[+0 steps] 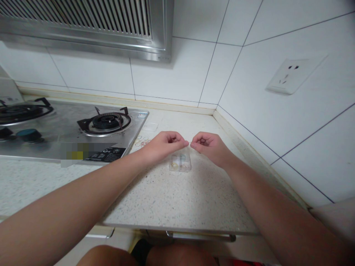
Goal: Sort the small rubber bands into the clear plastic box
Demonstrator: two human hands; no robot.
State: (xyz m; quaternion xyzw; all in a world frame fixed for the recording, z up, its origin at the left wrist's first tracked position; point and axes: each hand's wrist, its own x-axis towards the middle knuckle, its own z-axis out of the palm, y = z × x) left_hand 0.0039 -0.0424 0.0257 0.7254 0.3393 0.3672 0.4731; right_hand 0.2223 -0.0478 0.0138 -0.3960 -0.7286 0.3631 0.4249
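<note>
The left hand [167, 143] and right hand [210, 147] nearly meet at their tips above the worktop [177, 203], the fingers of each drawn into a narrow pinch, though whether they grip anything is too small to tell. A clear box [180, 168] with small rings in its compartments sits on the worktop just below them. More small coloured bands [143, 143] lie between the left hand and the stove [63, 129].
</note>
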